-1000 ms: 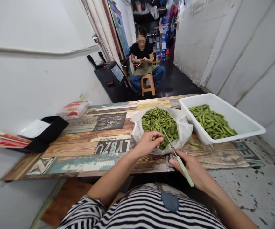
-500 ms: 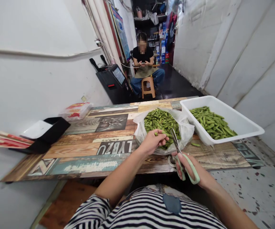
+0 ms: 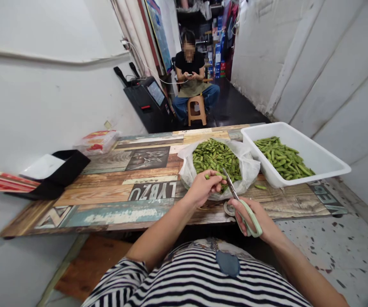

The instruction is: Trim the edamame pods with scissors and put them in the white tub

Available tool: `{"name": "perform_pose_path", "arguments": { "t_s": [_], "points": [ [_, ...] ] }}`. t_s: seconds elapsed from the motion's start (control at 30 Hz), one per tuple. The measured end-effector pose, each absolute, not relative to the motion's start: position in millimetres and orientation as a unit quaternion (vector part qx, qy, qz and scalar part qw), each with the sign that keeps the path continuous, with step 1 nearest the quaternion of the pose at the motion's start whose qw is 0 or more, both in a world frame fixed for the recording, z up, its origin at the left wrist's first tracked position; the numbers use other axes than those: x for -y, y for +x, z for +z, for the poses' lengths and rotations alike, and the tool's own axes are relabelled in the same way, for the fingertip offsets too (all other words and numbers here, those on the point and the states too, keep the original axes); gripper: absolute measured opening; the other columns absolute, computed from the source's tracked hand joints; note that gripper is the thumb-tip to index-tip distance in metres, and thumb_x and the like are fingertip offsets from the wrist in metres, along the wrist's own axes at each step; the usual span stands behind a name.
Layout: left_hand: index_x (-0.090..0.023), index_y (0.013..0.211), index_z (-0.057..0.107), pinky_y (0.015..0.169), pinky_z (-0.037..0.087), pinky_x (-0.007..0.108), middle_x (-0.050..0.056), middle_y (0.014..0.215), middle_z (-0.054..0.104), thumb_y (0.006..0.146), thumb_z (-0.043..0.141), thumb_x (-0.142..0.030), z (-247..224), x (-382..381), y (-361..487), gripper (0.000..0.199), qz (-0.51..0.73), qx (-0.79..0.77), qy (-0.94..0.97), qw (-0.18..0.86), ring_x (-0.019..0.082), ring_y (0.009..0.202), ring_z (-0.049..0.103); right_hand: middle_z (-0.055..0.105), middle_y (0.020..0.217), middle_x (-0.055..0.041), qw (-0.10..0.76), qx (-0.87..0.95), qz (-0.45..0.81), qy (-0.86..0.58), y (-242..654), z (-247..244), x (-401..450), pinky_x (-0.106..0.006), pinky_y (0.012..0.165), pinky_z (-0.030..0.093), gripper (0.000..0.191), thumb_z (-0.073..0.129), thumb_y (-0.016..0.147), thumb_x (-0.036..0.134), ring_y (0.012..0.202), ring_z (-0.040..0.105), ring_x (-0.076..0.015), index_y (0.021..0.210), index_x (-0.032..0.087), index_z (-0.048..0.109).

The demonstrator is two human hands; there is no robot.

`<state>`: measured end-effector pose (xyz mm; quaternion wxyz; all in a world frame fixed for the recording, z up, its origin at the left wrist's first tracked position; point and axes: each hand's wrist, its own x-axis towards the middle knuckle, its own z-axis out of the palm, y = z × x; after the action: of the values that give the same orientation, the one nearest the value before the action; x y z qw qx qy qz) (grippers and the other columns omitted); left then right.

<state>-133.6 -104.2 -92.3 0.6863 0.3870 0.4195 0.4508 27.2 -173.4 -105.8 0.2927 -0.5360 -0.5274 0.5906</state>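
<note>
Over the near-left rim of the plastic bag on the counter, the left hand has its fingers closed on a green pod, seemingly to present it to the blades. Just right of it, the right hand's fingers curl through the handles of the scissors, angled toward the pod for a short cut; beyond the bag's right side, the white tub sits close enough for an easy drop.
</note>
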Motion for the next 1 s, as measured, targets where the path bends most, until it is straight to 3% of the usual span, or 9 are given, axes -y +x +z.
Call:
{"name": "perform_pose_path", "arguments": {
  "t_s": [0.2, 0.3, 0.4, 0.47, 0.6, 0.77, 0.87, 1.0],
  "points": [
    [-0.015, 0.071, 0.048, 0.048, 0.034, 0.019, 0.004, 0.072, 0.063, 0.064, 0.049, -0.018, -84, 73, -157, 0.008, 0.513, -0.446, 0.359, 0.64, 0.008, 0.053, 0.054, 0.048, 0.051, 0.0061, 0.349, 0.46, 0.633, -0.515, 32, -110, 173, -0.023, 0.038, 0.04, 0.047, 0.049, 0.079, 0.064, 0.038, 0.046, -0.0094, 0.087, 0.017, 0.052],
    [-0.015, 0.076, 0.059, 0.054, 0.037, 0.023, 0.002, 0.066, 0.059, 0.067, 0.054, -0.022, -92, 59, -152, 0.012, 0.45, -0.548, 0.534, 0.461, 0.012, 0.056, 0.054, 0.049, 0.053, 0.0057, 0.352, 0.457, 0.648, -0.497, 32, -111, 175, -0.024, 0.041, 0.042, 0.05, 0.049, 0.078, 0.065, 0.042, 0.048, -0.0103, 0.092, 0.017, 0.051],
    [-0.015, 0.075, 0.066, 0.065, 0.039, 0.029, 0.006, 0.066, 0.061, 0.066, 0.066, -0.03, -103, 50, -138, 0.017, 0.304, -0.611, 0.689, 0.246, 0.019, 0.068, 0.057, 0.048, 0.052, 0.0059, 0.347, 0.462, 0.647, -0.498, 29, -112, 177, -0.024, 0.041, 0.041, 0.048, 0.048, 0.079, 0.064, 0.041, 0.046, -0.0097, 0.088, 0.017, 0.051],
    [-0.014, 0.071, 0.067, 0.069, 0.039, 0.031, 0.01, 0.072, 0.064, 0.066, 0.068, -0.029, -107, 47, -129, 0.015, 0.237, -0.617, 0.729, 0.18, 0.022, 0.075, 0.058, 0.047, 0.05, 0.0058, 0.335, 0.474, 0.64, -0.503, 29, -113, 178, -0.023, 0.041, 0.04, 0.046, 0.046, 0.08, 0.064, 0.04, 0.045, -0.0094, 0.081, 0.017, 0.049],
    [-0.014, 0.074, 0.069, 0.068, 0.04, 0.027, 0.007, 0.076, 0.067, 0.069, 0.065, -0.022, -104, 45, -126, 0.01, 0.243, -0.567, 0.752, 0.233, 0.017, 0.073, 0.058, 0.047, 0.051, 0.0058, 0.329, 0.483, 0.634, -0.506, 32, -114, 178, -0.023, 0.042, 0.04, 0.045, 0.044, 0.081, 0.064, 0.04, 0.046, -0.0091, 0.073, 0.019, 0.045],
    [-0.012, 0.078, 0.071, 0.071, 0.041, 0.025, 0.004, 0.076, 0.068, 0.07, 0.065, -0.035, -97, 54, -138, 0.024, 0.305, -0.521, 0.705, 0.373, 0.014, 0.071, 0.058, 0.048, 0.05, 0.0049, 0.299, 0.528, 0.604, -0.517, 35, -115, 171, -0.022, 0.043, 0.041, 0.046, 0.041, 0.082, 0.064, 0.042, 0.048, -0.0093, 0.07, 0.02, 0.043],
    [-0.011, 0.083, 0.072, 0.069, 0.041, 0.024, 0.003, 0.073, 0.068, 0.07, 0.065, -0.035, -91, 63, -141, 0.028, 0.288, -0.494, 0.694, 0.437, 0.012, 0.067, 0.055, 0.048, 0.052, 0.0055, 0.29, 0.539, 0.598, -0.517, 35, -115, 167, -0.021, 0.042, 0.04, 0.044, 0.043, 0.082, 0.062, 0.042, 0.047, -0.0089, 0.075, 0.019, 0.045],
    [-0.01, 0.081, 0.074, 0.063, 0.038, 0.024, 0.002, 0.064, 0.064, 0.071, 0.064, -0.034, -78, 72, -143, 0.028, 0.252, -0.501, 0.698, 0.445, 0.011, 0.062, 0.051, 0.047, 0.048, 0.0066, 0.28, 0.587, 0.559, -0.515, 39, -112, 164, -0.02, 0.04, 0.037, 0.04, 0.044, 0.084, 0.058, 0.039, 0.046, -0.0087, 0.086, 0.019, 0.051]
  ]
}}
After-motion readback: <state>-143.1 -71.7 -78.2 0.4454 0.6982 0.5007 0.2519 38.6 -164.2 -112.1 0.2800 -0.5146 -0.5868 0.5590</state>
